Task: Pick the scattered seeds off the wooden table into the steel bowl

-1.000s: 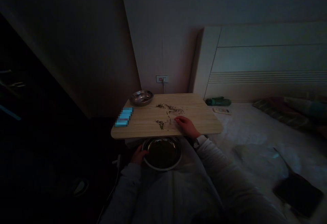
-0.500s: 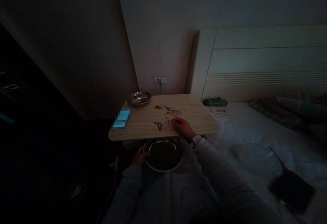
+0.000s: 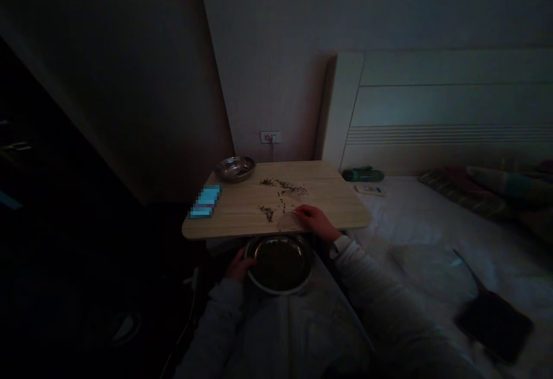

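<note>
Seated worker at a small wooden table (image 3: 341,206), in dim light. The left hand (image 3: 238,265) is closed on the rim of a metal bowl (image 3: 280,291), thumb over the edge; the bowl lies on the lap, below the table's near edge (its dark contents are too dim to identify). The right hand (image 3: 317,223) rests low over the table, fingertips together, pinching a faint translucent film (image 3: 286,223). Small dark pieces (image 3: 268,216) lie just left of the film, with a looser scatter (image 3: 291,187) farther back. A second metal bowl (image 3: 235,178) stands at the far left corner, near a pixelated bright rectangle (image 3: 205,202).
</note>
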The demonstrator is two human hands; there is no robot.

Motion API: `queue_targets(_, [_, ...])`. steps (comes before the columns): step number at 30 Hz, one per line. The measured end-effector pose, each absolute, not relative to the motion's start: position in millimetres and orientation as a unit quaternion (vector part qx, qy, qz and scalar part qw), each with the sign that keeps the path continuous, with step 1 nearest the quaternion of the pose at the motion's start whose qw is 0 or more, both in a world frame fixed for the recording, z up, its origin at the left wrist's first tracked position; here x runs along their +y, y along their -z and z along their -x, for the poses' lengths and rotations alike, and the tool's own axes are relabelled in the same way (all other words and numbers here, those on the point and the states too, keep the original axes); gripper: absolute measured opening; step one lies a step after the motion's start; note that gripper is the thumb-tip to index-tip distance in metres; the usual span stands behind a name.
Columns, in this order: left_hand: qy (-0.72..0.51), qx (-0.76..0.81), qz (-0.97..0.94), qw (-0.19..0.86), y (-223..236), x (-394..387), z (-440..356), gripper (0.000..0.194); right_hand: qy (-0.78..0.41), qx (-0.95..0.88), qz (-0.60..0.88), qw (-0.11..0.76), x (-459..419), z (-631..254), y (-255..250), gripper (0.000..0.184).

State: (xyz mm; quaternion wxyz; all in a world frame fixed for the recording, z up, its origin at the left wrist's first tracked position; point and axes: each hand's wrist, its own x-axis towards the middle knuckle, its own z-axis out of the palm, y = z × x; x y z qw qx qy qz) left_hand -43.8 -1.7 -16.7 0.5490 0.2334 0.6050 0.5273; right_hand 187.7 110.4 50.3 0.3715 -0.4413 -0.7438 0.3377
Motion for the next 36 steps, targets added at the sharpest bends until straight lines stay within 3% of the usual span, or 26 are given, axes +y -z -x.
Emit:
queue_targets(8, [-0.533,0.602,-0.235,0.547,20,-1,43,0.044,-0.411,-0.684,0.439,0.412,111,-192,-51,0.025])
queue_targets(36, [-0.538,0.604,-0.204,0.551,12,-10,50,0.034,-0.237,-0.742,0.506,0.369,86,-160,-57,0.017])
